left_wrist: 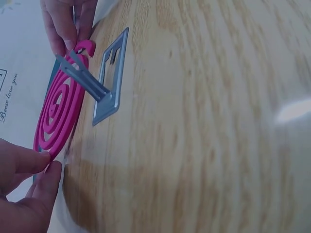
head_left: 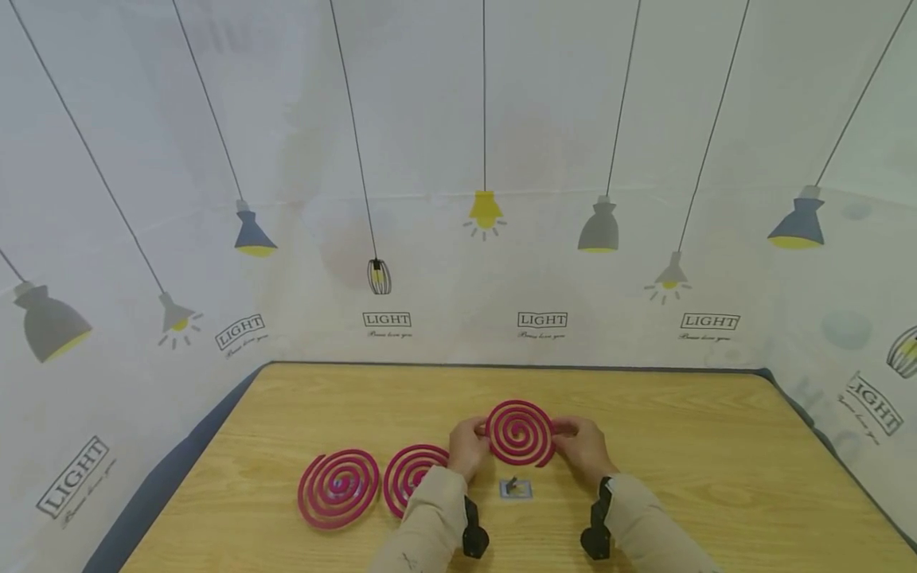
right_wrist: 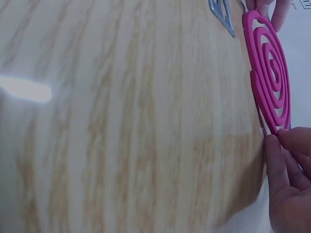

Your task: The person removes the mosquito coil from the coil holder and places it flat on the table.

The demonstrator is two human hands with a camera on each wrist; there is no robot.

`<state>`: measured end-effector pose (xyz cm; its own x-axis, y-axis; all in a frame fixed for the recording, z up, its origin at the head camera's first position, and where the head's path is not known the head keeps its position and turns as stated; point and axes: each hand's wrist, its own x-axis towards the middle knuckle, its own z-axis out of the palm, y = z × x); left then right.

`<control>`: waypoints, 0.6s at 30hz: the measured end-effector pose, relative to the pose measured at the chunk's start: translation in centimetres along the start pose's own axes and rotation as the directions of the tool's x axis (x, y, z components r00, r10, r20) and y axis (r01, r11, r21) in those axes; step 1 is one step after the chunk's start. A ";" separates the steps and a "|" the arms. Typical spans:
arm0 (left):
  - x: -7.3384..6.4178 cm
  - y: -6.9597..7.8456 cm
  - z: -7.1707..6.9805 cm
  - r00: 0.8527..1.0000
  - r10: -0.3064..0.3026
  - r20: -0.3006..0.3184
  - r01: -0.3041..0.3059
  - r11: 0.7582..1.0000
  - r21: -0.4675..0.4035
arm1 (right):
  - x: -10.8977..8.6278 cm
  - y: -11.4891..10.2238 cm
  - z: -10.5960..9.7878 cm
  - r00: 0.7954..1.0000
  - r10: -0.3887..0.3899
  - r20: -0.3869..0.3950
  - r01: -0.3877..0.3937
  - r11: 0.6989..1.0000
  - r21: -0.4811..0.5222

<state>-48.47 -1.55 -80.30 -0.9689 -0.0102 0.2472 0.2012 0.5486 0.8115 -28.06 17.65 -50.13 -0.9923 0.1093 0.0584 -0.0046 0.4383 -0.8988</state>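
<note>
Between both hands is a magenta mosquito coil (head_left: 519,434), a flat spiral raised above the table. My left hand (head_left: 469,447) pinches its left edge between thumb and fingers, seen close up in the left wrist view. On the opposite edge, my right hand (right_wrist: 291,170) pinches the coil with thumb and fingertips. Just nearer than the coil lies a small metal coil stand (left_wrist: 109,80), its plate flat on the wood and a forked prong bent upward. In the head view, the stand (head_left: 516,488) sits between the two forearms.
Two more magenta coils lie to the left: one whole coil (head_left: 338,489) and another coil (head_left: 415,469) partly covered by the left sleeve. Metal shows under their centres. The wooden table (head_left: 716,446) ends at a wall sheet (head_left: 458,278) printed with lamps.
</note>
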 end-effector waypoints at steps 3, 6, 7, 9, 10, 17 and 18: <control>-1.2 2.6 -1.4 0.999 -0.041 -0.008 0.041 0.999 -0.009 | 0.1 0.1 -0.1 1.000 0.001 0.008 -0.001 1.000 -0.001; -3.9 9.0 -5.5 0.999 -0.030 -0.012 0.030 1.000 -0.003 | 0.2 0.0 -0.2 1.000 0.003 0.020 -0.003 1.000 -0.019; -5.0 11.5 -7.2 1.000 -0.007 -0.015 0.007 1.000 -0.007 | 0.3 -0.1 -0.3 1.000 0.006 0.024 -0.005 1.000 -0.024; -5.8 13.3 -8.5 0.997 0.063 -0.041 -0.063 0.998 -0.013 | 0.3 -0.2 -0.3 0.999 0.012 0.031 -0.011 0.999 -0.030; -6.1 13.8 -8.8 0.996 0.077 -0.042 -0.077 0.997 -0.017 | 0.3 -0.3 -0.4 0.999 0.015 0.032 -0.014 0.999 -0.033; -6.1 13.8 -8.5 0.998 0.051 -0.031 -0.052 0.999 -0.005 | 0.3 -0.1 -0.4 0.999 0.031 0.033 -0.030 0.999 -0.039; -6.3 14.2 -8.7 0.997 0.056 -0.044 -0.056 0.998 -0.011 | 0.3 0.0 -0.4 0.999 0.036 0.034 -0.034 0.999 -0.036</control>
<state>-38.24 -0.99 -65.69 -0.9490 -0.0164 0.3149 0.2568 0.5390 0.8022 -28.29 18.04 -49.92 -0.9955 0.0941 0.0114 0.0339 0.4658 -0.8843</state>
